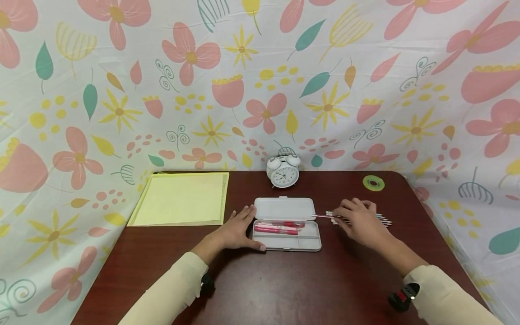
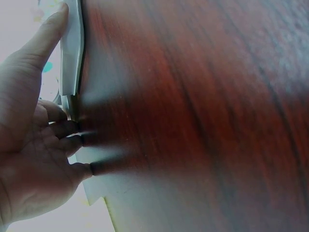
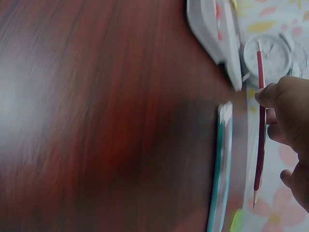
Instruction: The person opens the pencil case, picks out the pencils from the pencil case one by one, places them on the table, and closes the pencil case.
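Note:
A white pencil case (image 1: 284,208) lies with its lid folded back at the middle of the table. Inside its tray are pink and red pens (image 1: 277,230). My left hand (image 1: 233,232) rests at the case's left side, fingers extended and thumb touching its front left corner. To the right of the case, my right hand (image 1: 361,222) pinches a red pencil (image 3: 261,130) between thumb and fingers, its blunt end toward the case. Beneath that hand several more pencils (image 1: 383,220) lie on the table, partly hidden by it.
A white twin-bell alarm clock (image 1: 284,175) stands behind the case. Yellow paper sheets (image 1: 184,198) lie at the back left. A green ring-shaped roll (image 1: 373,183) is at the back right. Flowered cloth (image 1: 260,90) hangs behind the dark wooden table (image 1: 284,289).

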### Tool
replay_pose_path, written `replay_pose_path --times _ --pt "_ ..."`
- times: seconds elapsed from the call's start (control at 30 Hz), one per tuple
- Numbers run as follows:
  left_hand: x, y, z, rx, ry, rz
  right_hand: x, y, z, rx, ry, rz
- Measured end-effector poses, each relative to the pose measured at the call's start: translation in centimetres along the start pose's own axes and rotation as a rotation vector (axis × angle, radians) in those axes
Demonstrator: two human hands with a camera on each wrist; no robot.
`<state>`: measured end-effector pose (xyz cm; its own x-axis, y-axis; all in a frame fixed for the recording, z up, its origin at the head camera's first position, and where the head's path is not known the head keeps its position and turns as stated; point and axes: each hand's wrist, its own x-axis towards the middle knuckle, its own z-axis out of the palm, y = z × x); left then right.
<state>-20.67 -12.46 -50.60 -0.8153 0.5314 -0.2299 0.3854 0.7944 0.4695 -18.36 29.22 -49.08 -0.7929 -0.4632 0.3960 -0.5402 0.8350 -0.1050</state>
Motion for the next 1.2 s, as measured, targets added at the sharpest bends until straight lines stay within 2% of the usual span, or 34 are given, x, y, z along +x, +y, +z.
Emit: replay_pose_path --times 0.27,0.47,1.2 --pt "-0.1 0.1 0.0 0.000 0.001 0.000 -3.0 3.4 0.2 -0.067 0.003 -0.008" --pt "-0.1 0.1 0.0 0.000 -0.001 -0.006 -4.4 4.8 0.2 -0.095 0.001 -0.018" --pt "0.1 0.1 0.2 -0.002 -0.005 -0.012 -5.3 5.7 0.7 -0.113 0.010 -0.011"
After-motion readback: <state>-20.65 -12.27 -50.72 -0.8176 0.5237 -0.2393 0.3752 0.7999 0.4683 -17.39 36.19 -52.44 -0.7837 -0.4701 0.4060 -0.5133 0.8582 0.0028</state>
